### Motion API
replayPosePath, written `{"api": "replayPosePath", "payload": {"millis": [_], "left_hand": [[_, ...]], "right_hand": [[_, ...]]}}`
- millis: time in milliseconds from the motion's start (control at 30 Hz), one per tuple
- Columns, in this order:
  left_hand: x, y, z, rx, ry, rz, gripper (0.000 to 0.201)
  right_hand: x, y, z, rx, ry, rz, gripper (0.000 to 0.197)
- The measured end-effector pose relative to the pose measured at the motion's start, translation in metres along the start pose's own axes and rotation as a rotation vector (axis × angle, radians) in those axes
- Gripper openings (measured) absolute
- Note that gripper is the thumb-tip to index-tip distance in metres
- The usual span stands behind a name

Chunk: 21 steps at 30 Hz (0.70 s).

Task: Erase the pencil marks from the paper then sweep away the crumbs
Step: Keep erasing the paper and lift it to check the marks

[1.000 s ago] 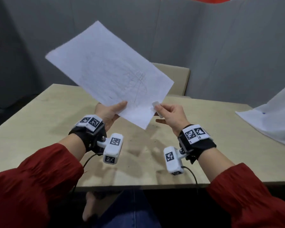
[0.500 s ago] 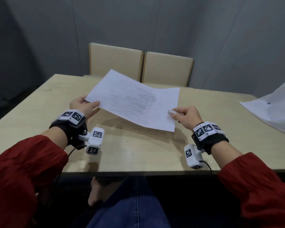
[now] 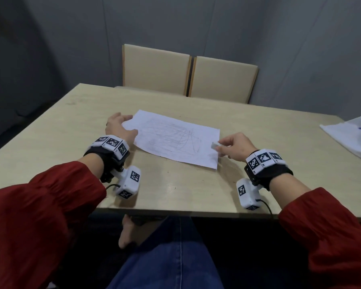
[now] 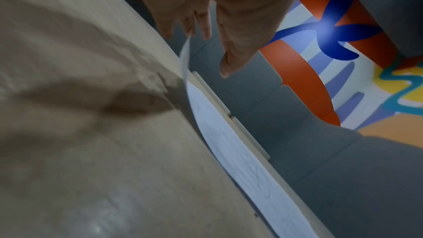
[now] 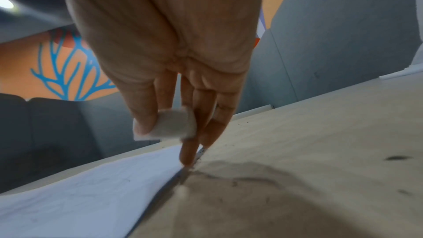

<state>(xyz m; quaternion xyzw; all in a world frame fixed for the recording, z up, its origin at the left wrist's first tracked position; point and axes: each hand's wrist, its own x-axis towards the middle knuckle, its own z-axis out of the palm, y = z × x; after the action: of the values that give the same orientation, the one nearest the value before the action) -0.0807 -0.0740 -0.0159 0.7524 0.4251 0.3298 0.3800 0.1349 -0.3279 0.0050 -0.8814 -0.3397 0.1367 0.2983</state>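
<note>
Grey partition walls close in a pale wooden bench (image 3: 75,130), with two beige chair backs (image 3: 188,74) beyond its far edge. A second earlier the paper (image 3: 175,140) was held up in the air, tilted; half a second ago it was coming down; now it lies almost flat on the bench, in front of the chair backs. The left hand (image 3: 118,128) still pinches the paper's left edge, which the left wrist view shows lifted a little off the wood. The right hand (image 3: 236,147) sits at the paper's right edge, thumb and forefinger gripping a small white eraser (image 3: 216,145), a lower fingertip touching the sheet's border. The pencil marks (image 3: 179,138) are plainly still there, a tangle of scribble across the paper's middle. Dark specks lie on the bench right of the paper. So the sheet is placed, and erasing looks about to begin.
</note>
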Motion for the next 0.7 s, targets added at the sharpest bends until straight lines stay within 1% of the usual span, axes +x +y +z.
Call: {"api": "replayPosePath", "payload": {"millis": [67,100,167,233,300,367,433,500,567,700], "left_hand": [[-0.002,0.002,0.002,0.059,-0.003,0.051,0.046],[-0.003,0.003,0.003,0.104,-0.004,0.078,0.045],[-0.005,0.005,0.004,0.174,-0.032,0.122,0.045],[-0.006,0.009,0.007,0.194,-0.133,0.178,0.043],[-0.008,0.013,0.013,0.284,-0.297,0.231,0.043],[-0.010,0.016,0.020,0.411,-0.474,0.232,0.045],[-0.010,0.017,0.026,0.500,-0.586,0.204,0.046],[-0.011,0.018,0.030,0.570,-0.646,0.190,0.050],[-0.012,0.018,0.033,0.644,-0.696,0.189,0.055],[-0.013,0.015,0.035,0.771,-0.720,0.200,0.055]], "right_hand": [[-0.001,-0.004,0.006,-0.073,-0.080,-0.020,0.038],[-0.001,-0.006,0.009,-0.102,-0.092,-0.025,0.044],[0.001,-0.010,0.012,-0.146,-0.087,-0.026,0.045],[0.003,-0.016,0.013,-0.227,-0.099,-0.039,0.040],[0.005,-0.022,0.016,-0.334,-0.137,-0.057,0.031],[0.006,-0.027,0.021,-0.431,-0.154,-0.089,0.028],[0.008,-0.032,0.025,-0.493,-0.179,-0.118,0.029],[0.009,-0.036,0.028,-0.524,-0.204,-0.135,0.030],[0.012,-0.037,0.031,-0.526,-0.190,-0.130,0.026],[0.017,-0.038,0.037,-0.548,-0.145,-0.102,0.014]]}}
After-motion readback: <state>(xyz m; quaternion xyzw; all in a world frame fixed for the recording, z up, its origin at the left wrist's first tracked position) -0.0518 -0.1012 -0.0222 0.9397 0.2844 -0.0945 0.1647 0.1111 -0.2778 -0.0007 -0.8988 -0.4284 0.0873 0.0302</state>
